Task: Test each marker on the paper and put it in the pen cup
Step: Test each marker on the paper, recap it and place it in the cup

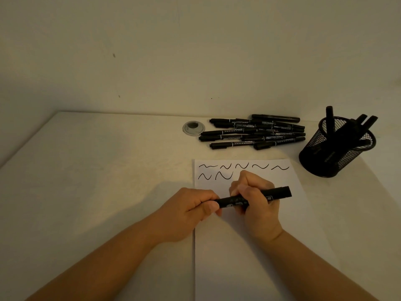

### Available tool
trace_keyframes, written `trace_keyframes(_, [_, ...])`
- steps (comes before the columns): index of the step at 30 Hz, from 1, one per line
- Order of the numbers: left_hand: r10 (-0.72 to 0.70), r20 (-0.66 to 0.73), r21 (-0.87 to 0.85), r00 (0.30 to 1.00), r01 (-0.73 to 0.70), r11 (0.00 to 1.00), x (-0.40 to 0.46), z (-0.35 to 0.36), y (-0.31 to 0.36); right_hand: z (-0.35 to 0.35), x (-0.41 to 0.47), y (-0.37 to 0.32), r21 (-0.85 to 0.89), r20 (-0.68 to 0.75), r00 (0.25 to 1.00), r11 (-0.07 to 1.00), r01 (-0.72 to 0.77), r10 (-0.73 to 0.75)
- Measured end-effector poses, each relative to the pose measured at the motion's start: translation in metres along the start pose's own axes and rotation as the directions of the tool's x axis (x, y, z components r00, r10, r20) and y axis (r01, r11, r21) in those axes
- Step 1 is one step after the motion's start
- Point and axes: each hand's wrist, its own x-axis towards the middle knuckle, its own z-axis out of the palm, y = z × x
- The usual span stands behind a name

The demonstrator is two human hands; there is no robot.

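A black marker [280, 192] lies level between both hands above the white paper [249, 257]. My right hand [258, 200] grips its barrel, fingers curled round it. My left hand [191, 207] pinches the marker's left end; whether a cap sits there is hidden by the fingers. Several black squiggles [243, 168] mark the top of the paper in two rows. A pile of several black markers [253, 133] lies on the table beyond the paper. A black mesh pen cup [336, 153] stands at the right with several markers in it.
A round metal cable grommet [193, 128] is set in the white table [97, 170] left of the marker pile. A pale wall rises right behind the table. The table's left edge runs diagonally at the far left.
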Motion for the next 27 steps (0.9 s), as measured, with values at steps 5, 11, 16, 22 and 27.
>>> trace_keyframes(5, [-0.018,0.109,-0.035,0.994,0.021,0.999,0.003,-0.010,0.001,0.001,0.001,0.001,-0.042,0.052,0.997,0.997,0.063,-0.060])
trace_keyframes(11, [-0.035,0.080,-0.077,0.996,0.041,0.996,0.005,-0.017,0.009,0.004,0.001,-0.012,-0.115,0.070,0.996,0.991,0.061,-0.054])
trace_keyframes(16, [-0.079,-0.007,0.033,0.997,0.080,0.996,0.007,-0.028,0.021,-0.018,0.006,-0.031,-0.184,0.059,0.972,0.959,-0.214,0.228])
trace_keyframes(22, [-0.061,-0.001,0.302,0.998,0.058,0.952,0.030,-0.043,0.052,-0.056,0.020,-0.065,-0.372,0.083,0.952,0.896,-0.244,0.294])
trace_keyframes(27, [0.043,-0.004,0.515,0.999,-0.035,0.856,0.060,-0.040,0.091,-0.082,0.027,-0.086,-0.685,0.107,0.975,0.725,-0.071,0.196])
